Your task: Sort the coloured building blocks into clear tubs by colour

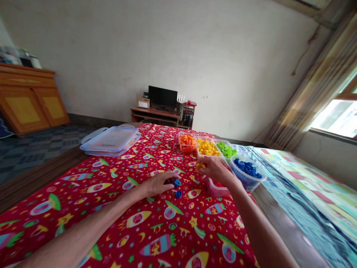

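My left hand (159, 184) rests on the red patterned cloth, its fingers closed round a small blue toy block (176, 183). Just in front of it, a second blue piece (178, 194) with a round top lies on the cloth. My right hand (216, 169) is lifted near the tubs and pinches a yellow toy block (199, 167). Beyond that hand stands a clear tub of yellow blocks (208, 147). Partly hidden under my right wrist is a tub with red pieces (216, 190). The blue blocks (247, 168) fill a round tub to the right.
Tubs of orange blocks (187, 143) and green blocks (226, 149) stand in the back row. Stacked clear lids (111, 139) lie at the left edge of the cloth (119, 208). A bed (301, 186) adjoins on the right. A monitor (162, 96) stands by the far wall.
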Demonstrator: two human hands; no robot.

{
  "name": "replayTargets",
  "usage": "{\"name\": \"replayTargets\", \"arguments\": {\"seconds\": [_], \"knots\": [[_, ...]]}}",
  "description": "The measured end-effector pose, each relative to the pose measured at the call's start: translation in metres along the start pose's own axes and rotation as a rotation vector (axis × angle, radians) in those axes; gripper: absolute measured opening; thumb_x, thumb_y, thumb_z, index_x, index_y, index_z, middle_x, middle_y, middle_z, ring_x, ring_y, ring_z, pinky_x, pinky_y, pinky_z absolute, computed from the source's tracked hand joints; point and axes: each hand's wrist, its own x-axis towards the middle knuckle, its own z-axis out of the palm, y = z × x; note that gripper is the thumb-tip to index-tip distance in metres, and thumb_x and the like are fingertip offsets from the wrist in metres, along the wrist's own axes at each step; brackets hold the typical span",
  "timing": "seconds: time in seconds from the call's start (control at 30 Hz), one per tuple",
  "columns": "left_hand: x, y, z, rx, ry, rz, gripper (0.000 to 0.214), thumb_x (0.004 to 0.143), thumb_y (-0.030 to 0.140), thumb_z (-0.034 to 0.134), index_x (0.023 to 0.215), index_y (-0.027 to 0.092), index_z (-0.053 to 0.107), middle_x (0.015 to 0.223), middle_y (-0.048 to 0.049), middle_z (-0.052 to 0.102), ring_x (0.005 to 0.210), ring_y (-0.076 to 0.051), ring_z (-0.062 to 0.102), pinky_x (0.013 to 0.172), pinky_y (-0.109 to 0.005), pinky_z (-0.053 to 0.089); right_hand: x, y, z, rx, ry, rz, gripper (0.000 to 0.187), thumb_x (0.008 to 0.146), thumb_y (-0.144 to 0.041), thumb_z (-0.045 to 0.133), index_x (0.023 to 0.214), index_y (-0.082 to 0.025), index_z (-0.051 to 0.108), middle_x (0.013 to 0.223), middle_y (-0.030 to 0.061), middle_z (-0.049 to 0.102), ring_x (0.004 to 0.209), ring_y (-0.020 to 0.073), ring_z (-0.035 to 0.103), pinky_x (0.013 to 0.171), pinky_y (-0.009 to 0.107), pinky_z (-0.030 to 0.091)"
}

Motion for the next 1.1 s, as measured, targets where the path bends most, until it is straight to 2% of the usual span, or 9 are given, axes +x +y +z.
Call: {"name": "replayTargets", "arguments": {"seconds": [0.17,0.37,0.5,0.6,0.67,0.73,0.87,1.0,1.1], "knots": [[0.001,0.001,0.000,0.048,0.013,-0.019,0.036,0.077,0.025,0.055,0.112,0.020,0.062,0.101,-0.0041,0.066,0.085,-0.017,0.060,0.078,-0.026,0.046,0.034,0.027,-0.034,0.030,0.101,0.159,0.018,0.076,-0.012,0.056,0.087,-0.014,0.070,0.064,-0.0009,0.066,0.061,0.0119,0.066,0.053,0.016,0.042],[0.000,-0.004,0.001,0.083,0.023,0.003,0.033,0.079,0.028,0.055,0.111,0.022,0.063,0.108,-0.0045,0.065,0.097,-0.020,0.060,0.086,-0.029,0.045,0.113,0.057,-0.060,-0.167,0.056,0.355,0.014,0.076,-0.006,0.062,0.086,-0.011,0.070,0.073,0.0038,0.070,0.063,0.0133,0.070,0.054,0.014,0.048],[-0.002,-0.005,0.004,0.068,0.044,-0.008,0.034,0.077,0.022,0.055,0.110,0.023,0.063,0.108,-0.0035,0.065,0.097,-0.019,0.060,0.086,-0.028,0.045,0.155,0.062,-0.067,-0.248,0.064,0.415,0.014,0.075,-0.003,0.062,0.086,-0.007,0.070,0.084,0.0118,0.072,0.069,0.0181,0.071,0.058,0.018,0.051],[-0.002,-0.002,0.004,0.048,0.049,-0.020,0.033,0.076,0.020,0.055,0.108,0.022,0.064,0.106,-0.0032,0.066,0.094,-0.018,0.060,0.084,-0.027,0.045,0.169,0.061,-0.072,-0.273,0.072,0.438,0.027,0.079,-0.005,0.058,0.105,-0.004,0.067,0.103,0.0195,0.069,0.070,0.0199,0.072,0.054,0.021,0.053],[-0.002,-0.001,0.004,0.043,0.049,-0.023,0.034,0.075,0.020,0.056,0.108,0.022,0.064,0.107,-0.0035,0.066,0.096,-0.018,0.060,0.085,-0.027,0.045,0.171,0.062,-0.075,-0.286,0.089,0.431,0.036,0.082,-0.009,0.056,0.118,-0.005,0.062,0.118,0.0223,0.063,0.071,0.0190,0.072,0.052,0.021,0.053],[-0.002,0.000,0.003,0.037,0.049,-0.019,0.033,0.075,0.019,0.057,0.107,0.022,0.064,0.108,-0.0034,0.066,0.098,-0.019,0.060,0.087,-0.028,0.044,0.169,0.065,-0.078,-0.288,0.111,0.398,0.039,0.083,-0.011,0.055,0.122,-0.006,0.059,0.119,0.0218,0.062,0.070,0.0172,0.071,0.052,0.020,0.052],[0.000,-0.002,0.003,0.027,0.041,-0.024,0.033,0.076,0.021,0.057,0.108,0.023,0.064,0.105,-0.0031,0.066,0.094,-0.018,0.060,0.085,-0.028,0.045,0.154,0.063,-0.083,-0.240,0.108,0.304,0.030,0.086,-0.013,0.051,0.110,-0.004,0.067,0.084,0.0150,0.072,0.061,0.0145,0.069,0.053,0.018,0.050],[0.001,-0.004,0.006,-0.060,0.070,-0.090,0.047,0.075,0.022,0.056,0.122,0.022,0.056,0.097,-0.0023,0.065,0.082,-0.015,0.059,0.076,-0.026,0.048,0.118,0.038,-0.081,-0.137,0.100,0.166,0.028,0.087,-0.015,0.050,0.104,-0.007,0.070,0.075,0.0099,0.072,0.058,0.0118,0.066,0.051,0.017,0.046],[0.002,-0.004,0.008,-0.137,0.103,-0.127,0.056,0.074,0.025,0.058,0.129,0.022,0.049,0.098,-0.0016,0.065,0.080,-0.014,0.059,0.074,-0.026,0.050,0.080,0.008,-0.066,-0.071,0.106,0.009,0.025,0.085,-0.016,0.052,0.101,-0.011,0.071,0.074,0.0054,0.071,0.061,0.0095,0.063,0.055,0.017,0.044]]}}
